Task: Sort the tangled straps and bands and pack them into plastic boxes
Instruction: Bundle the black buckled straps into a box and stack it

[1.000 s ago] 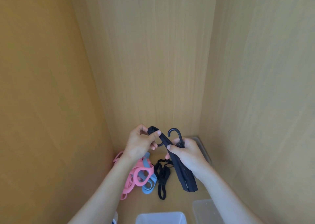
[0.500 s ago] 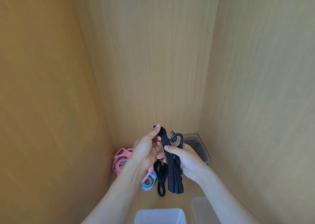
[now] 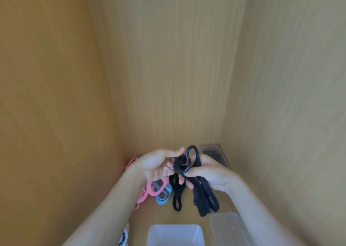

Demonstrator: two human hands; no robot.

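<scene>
**Black strap held in both hands**

Three plastic boxes stand on the wooden floor: centre box (image 3: 174, 227), right box (image 3: 229, 225), far box (image 3: 217, 148). Both hands grasp one black strap (image 3: 202, 199). The left hand (image 3: 157, 163) pinches its coiled end and the right hand (image 3: 211, 172) clasps it just beside the coil, with the tails hanging beneath. Below lie tangled pink bands (image 3: 149, 189) (count unclear), one blue band (image 3: 164, 198) and one black band (image 3: 177, 201).

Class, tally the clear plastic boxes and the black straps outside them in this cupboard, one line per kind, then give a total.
Clear plastic boxes: 3 (near centre box, near right box, back right box)
Black straps: 2 (hooked black strap gripped by left hand and right hand; loose black strap lying below)
Total: 5
</scene>
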